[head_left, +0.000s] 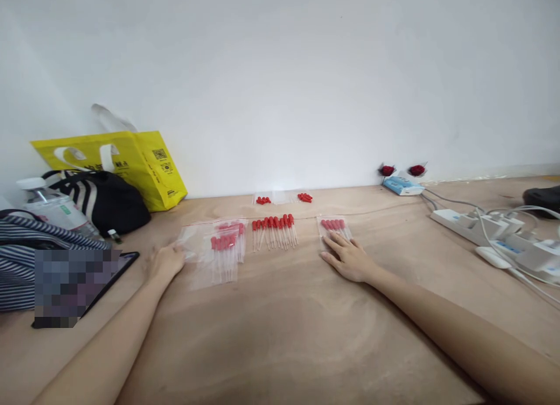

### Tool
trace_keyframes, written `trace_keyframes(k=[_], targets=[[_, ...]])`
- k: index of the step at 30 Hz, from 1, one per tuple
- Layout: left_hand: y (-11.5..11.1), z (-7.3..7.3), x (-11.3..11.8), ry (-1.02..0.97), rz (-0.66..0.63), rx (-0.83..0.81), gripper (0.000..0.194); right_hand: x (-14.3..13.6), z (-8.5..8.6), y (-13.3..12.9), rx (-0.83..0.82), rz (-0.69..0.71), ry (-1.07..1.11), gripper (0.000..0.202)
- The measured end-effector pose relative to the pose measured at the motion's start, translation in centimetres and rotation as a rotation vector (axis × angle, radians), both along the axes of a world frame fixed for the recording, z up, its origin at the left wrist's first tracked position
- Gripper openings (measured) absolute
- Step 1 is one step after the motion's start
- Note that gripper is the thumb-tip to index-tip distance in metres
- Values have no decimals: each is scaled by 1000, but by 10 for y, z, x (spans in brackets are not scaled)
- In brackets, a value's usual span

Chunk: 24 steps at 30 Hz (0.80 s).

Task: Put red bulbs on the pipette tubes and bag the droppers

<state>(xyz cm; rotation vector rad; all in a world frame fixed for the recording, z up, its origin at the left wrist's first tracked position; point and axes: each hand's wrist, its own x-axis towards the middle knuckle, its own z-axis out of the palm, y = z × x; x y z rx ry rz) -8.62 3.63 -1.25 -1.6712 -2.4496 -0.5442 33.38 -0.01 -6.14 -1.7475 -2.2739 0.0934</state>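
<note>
My right hand (pixel 347 258) lies flat with fingers spread on a small clear zip bag (pixel 321 227) of red-bulbed droppers (pixel 333 224). My left hand (pixel 165 262) is at the left edge of a clear zip bag (pixel 196 236); motion blurs its fingers, so its grip cannot be made out. More bagged red-bulbed droppers (pixel 225 253) lie there in overlapping bags. Between my hands, a row of loose droppers (pixel 273 227) with red bulbs and clear stems lies on the wooden table (pixel 271 335).
Loose red bulbs (pixel 305 198) lie on clear bags by the wall. At left are a yellow bag (pixel 164 177), black pouch (pixel 118 201), bottle (pixel 56 209), small vial (pixel 114 236) and tablet-like device (pixel 109 282). Rightward are a blue tissue pack (pixel 402 185), artificial roses (pixel 417 170) and power strips (pixel 464 225) with cables.
</note>
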Motion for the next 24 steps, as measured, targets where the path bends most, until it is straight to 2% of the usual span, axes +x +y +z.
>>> trace_keyframes(k=[2,4,6,8,9,10,13,15,17,20,22,24], targets=[[-4,7,7,25,-1,117,47,11,0,3,5,36,-7,56],[-11,14,22,57,-122,250,45,19,1,6,24,40,1,53],[-21,19,46,72,-520,385,43,22,1,8,48,20,22,51],[-34,19,74,110,-917,334,41,21,1,8,81,2,50,49],[-42,17,89,144,-1073,241,40,20,1,8,104,-1,64,47],[-49,14,103,169,-1163,150,39,19,1,8,130,2,81,45],[-67,0,133,182,-1314,-63,38,15,2,6,203,51,157,38],[-72,-8,143,167,-1369,-99,38,11,7,3,221,158,215,36],[-71,-12,147,143,-1384,-51,45,3,13,-4,199,347,239,40],[-65,-10,147,113,-1371,61,61,-11,24,-17,91,641,184,47],[-61,-7,145,114,-1356,96,65,-18,30,-25,5,748,139,50],[-58,-3,141,125,-1337,103,58,-20,34,-29,-53,793,122,52]])
